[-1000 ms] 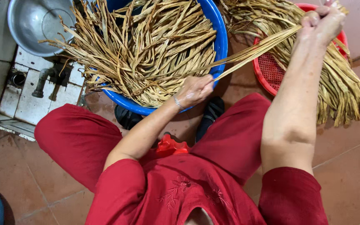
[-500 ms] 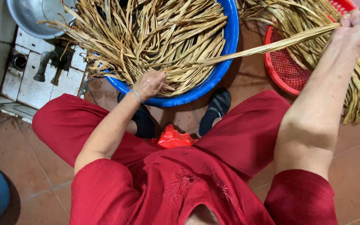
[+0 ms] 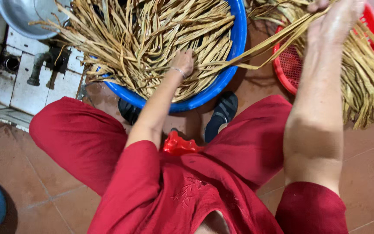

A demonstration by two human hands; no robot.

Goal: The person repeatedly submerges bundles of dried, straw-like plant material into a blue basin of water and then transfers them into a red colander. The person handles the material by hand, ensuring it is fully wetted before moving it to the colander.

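Terracotta floor tiles (image 3: 31, 190) surround the seated person. At 12 o'clock, the blue basin (image 3: 234, 65) holds dried straw strips (image 3: 152, 39). The left hand (image 3: 183, 61) presses flat into the pile, fingers buried. The right hand (image 3: 338, 19) pinches a drawn bundle (image 3: 273, 41) over the red basket (image 3: 288, 65) at 2 o'clock. Keep tension even; separate few strips per pull.

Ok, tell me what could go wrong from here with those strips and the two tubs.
1. The right hand lifts a few long dried tan strips that trail back to the round blue plastic basin; they may snag the pile and drag more out.
2. The pile in the red mesh plastic basket already droops over its rim and could slide onto the tiled floor.
3. The left hand presses into stiff strips that might scratch it.
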